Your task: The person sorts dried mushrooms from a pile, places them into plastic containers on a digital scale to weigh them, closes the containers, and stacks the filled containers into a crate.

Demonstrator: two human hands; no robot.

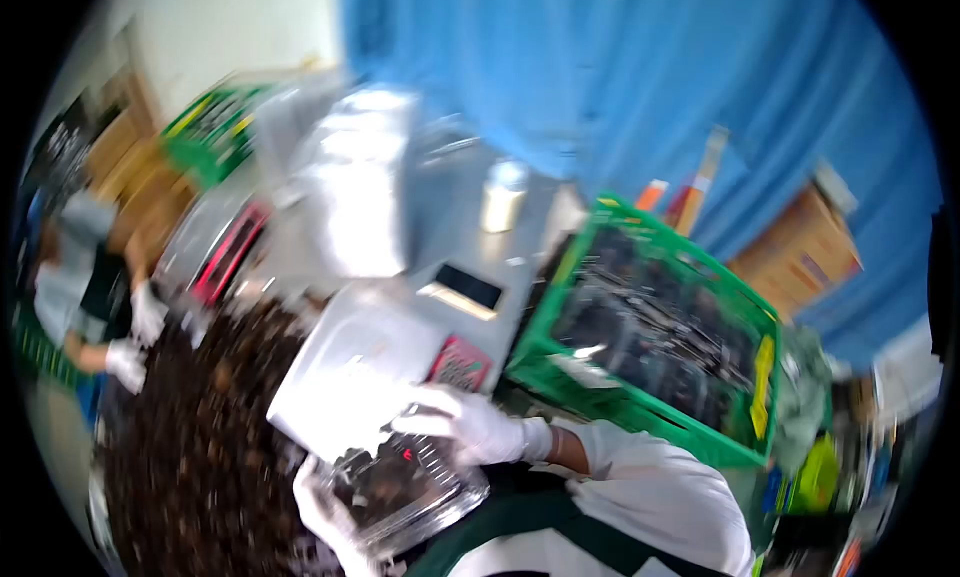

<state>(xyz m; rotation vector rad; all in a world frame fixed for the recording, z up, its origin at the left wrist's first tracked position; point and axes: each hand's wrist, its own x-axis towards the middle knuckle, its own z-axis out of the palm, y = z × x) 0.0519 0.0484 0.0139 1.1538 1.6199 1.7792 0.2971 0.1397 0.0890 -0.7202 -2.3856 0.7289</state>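
A clear plastic tray (440,507) with dark pieces in it is held low in front of my body. My left hand (325,512), in a white glove, grips its left side. Over the tray's upper edge is my right hand (455,422), also gloved, with its fingers bent down at the dark pieces; what they pinch, if anything, is blurred. A white container (345,357) stands just beyond the tray, with a pink packet (461,365) at its right. To the left spreads a large heap of dark brown pieces (210,447).
A green crate (640,417) of dark packed trays stands at the right. Behind are a phone (468,288), a white-capped bottle (502,195) and stacked clear plastic (360,177). Across the heap, a co-worker's gloved hands (148,315) show. A cardboard box (800,252) stands farther right.
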